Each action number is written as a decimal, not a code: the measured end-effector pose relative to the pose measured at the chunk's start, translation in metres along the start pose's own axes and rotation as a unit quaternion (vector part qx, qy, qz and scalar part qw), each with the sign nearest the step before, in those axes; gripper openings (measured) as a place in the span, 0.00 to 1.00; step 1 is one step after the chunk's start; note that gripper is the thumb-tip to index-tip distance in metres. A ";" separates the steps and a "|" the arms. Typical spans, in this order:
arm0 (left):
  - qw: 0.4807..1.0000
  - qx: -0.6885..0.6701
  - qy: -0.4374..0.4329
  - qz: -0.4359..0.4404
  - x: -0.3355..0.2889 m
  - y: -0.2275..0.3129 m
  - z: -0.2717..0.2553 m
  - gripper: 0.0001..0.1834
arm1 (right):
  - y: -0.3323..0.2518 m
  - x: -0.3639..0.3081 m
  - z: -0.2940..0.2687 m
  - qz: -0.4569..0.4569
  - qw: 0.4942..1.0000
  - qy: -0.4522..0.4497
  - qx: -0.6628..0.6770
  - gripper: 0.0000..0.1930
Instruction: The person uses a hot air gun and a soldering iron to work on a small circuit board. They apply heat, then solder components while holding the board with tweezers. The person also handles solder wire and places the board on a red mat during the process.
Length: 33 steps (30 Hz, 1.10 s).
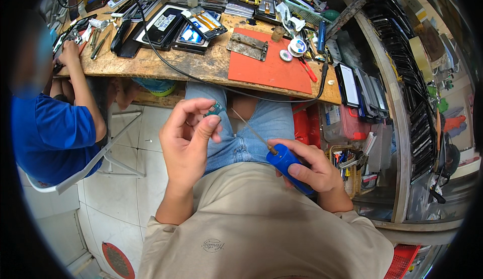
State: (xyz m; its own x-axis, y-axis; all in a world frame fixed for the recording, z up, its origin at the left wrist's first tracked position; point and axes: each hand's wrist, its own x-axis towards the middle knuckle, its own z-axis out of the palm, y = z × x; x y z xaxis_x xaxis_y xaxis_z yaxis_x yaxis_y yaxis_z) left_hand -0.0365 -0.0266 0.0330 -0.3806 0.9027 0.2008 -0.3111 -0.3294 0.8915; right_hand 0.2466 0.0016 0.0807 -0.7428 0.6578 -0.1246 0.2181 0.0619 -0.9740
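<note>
Above my lap, my left hand pinches a small green circuit board between thumb and fingers. My fingers cover part of the board. My right hand is wrapped round a blue handheld tool with a brass collar and a long, thin metal rod. The rod points up and left toward the board, its tip a little apart from it. Both hands are off the bench, just in front of its near edge.
On the worn wooden bench lie an orange mat, a metal holding plate, solder spools and phone screens. A black cable crosses the front edge. At left, a person in a blue shirt sits working.
</note>
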 end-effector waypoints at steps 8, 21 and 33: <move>0.858 0.329 0.026 0.394 0.013 -0.025 0.002 0.16 | 0.000 -0.002 0.003 -0.005 1.000 0.004 0.012 0.32; 0.816 0.347 0.049 0.459 0.013 -0.031 0.003 0.15 | 0.007 -0.003 0.013 0.026 0.998 -0.025 0.045 0.32; 0.809 0.361 0.063 0.459 0.010 -0.030 -0.002 0.18 | 0.004 -0.007 0.010 0.036 0.997 0.023 0.061 0.32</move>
State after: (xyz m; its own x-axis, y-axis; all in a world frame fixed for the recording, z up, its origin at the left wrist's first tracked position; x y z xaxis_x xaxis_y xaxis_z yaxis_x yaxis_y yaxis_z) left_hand -0.0327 -0.0079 0.0077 -0.2622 0.3194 0.9106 0.7259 -0.5565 0.4042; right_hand 0.2466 -0.0106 0.0755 -0.6984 0.6905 -0.1886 0.1887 -0.0765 -0.9791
